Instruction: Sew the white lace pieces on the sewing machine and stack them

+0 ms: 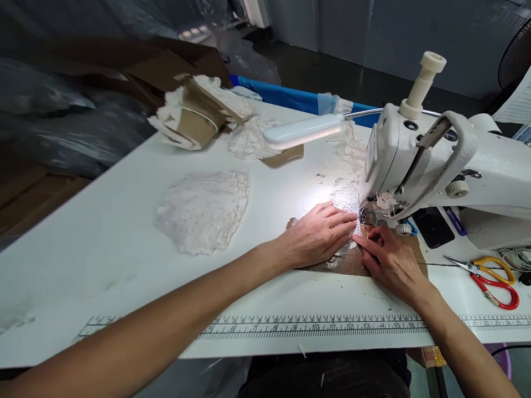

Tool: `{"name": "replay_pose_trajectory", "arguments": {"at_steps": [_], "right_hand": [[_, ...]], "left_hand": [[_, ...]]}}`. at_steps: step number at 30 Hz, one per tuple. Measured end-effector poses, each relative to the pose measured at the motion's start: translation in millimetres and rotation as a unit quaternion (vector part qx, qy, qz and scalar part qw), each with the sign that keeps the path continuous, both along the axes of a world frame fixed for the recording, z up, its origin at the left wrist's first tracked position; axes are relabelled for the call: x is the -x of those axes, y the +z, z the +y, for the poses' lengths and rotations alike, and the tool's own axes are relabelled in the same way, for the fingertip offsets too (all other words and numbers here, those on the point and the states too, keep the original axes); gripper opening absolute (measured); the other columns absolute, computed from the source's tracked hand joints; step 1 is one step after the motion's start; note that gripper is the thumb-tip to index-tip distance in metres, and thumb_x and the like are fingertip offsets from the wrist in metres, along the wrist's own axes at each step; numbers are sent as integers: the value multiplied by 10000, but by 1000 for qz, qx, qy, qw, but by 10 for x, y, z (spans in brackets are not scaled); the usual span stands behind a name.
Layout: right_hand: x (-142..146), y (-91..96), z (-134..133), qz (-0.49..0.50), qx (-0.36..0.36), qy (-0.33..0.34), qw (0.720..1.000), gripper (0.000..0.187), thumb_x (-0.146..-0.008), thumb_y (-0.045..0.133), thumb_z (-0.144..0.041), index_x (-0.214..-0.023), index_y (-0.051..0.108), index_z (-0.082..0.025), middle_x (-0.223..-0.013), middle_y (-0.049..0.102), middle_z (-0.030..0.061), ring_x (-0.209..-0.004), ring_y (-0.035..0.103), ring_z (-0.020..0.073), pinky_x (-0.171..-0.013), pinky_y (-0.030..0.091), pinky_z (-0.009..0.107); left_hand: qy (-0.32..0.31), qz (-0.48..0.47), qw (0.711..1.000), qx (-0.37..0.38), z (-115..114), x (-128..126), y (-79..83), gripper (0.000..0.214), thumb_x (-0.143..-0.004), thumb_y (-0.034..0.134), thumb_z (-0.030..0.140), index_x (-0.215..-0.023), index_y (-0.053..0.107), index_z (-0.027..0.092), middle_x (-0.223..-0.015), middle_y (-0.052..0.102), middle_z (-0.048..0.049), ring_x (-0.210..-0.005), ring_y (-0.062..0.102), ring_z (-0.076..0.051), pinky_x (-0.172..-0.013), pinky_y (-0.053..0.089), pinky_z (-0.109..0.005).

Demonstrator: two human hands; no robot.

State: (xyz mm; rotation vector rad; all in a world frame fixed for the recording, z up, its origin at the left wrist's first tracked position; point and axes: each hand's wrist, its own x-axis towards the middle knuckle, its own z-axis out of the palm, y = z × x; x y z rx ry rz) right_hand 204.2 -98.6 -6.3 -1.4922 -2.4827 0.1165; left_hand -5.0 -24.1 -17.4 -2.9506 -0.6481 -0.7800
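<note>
At three o'clock, just beside the foot of one sewing machine (489,160), lies the lace strip (343,207), and two hands are on it! The left hand (320,232) presses flat, fingers together and stretched out; the right hand (388,254), on the four o'clock side, touches the near edge with a fingertip, other fingers curled, and whether it pinches the lace I cannot tell. One brown sheet (352,267) lies below them. Count the rest: one loose lace piece (203,213) at nine, one banded bundle (194,119) at ten, one lamp (305,131) glowing at one, one dark phone (434,228) at three, one pair of scissors (474,269) at four with one yellow loop and one red. Now the writing: a printed ruler scale (307,327) crosses six o'clock, 8 through 15 legible, while the sheet of paper (518,105) at two is too small to read. It all sits on a white tabletop (136,265), lightly smudged; beyond, cardboard boxes (153,72) at ten, dark floor (298,66) at twelve, one fan (516,55) at two.
</note>
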Motion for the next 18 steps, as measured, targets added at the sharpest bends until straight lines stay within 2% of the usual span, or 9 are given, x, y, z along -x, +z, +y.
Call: {"name": "replay_pose_trajectory", "arguments": {"at_steps": [7, 18], "right_hand": [[6, 17, -8, 18, -10, -2, 1000, 334, -930, 495, -198, -1211, 671, -241, -1017, 586, 104, -807, 576, 206, -607, 516, 290], [3, -34, -8, 26, -32, -16, 999, 329, -951, 474, -230, -1194, 692, -268, -1013, 604, 91, -775, 584, 176, -549, 472, 235]], "left_hand": [[-2, -4, 1000, -1, -8, 4, 6, 299, -1030, 359, 244, -1121, 622, 136, -1183, 683, -102, -996, 622, -227, -871, 506, -422], [6, 11, 1000, 8, -5, 0, 6, 335, -1035, 333, 264, -1125, 632, 144, -1196, 682, -99, -998, 627, -227, -938, 487, -469]]}}
